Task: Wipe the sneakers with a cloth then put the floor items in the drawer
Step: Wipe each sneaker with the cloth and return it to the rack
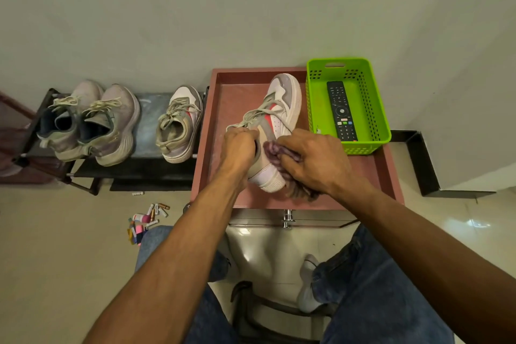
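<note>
Head view, contents by size. Cabinet top (pixel 371 176): reddish, rimmed, with a drawer handle (pixel 287 219) at its front edge. Shoe rack (pixel 156 173): low, dark, left of the cabinet, carrying three sneakers (pixel 178 126). Basket (pixel 374 117): green plastic, on the cabinet's right rear corner, a remote (pixel 341 110) lying inside. Sneaker in work (pixel 279 112): grey, white and pink, lying on the cabinet top; judged light, stiff at the sole, soft at the collar, best held by the heel opening. Left hand (pixel 237 148): fingers curled into that opening, gripping the sneaker. Right hand (pixel 315 162): closed round a purplish cloth (pixel 275 152) pressed against the sneaker's side; cloth limp, judged easy to bunch. Floor items (pixel 146 219): batteries and small coloured pieces scattered on the tiles below the rack, well apart from both hands; judged small, hard, prone to rolling, best pinched singly or scooped.
</note>
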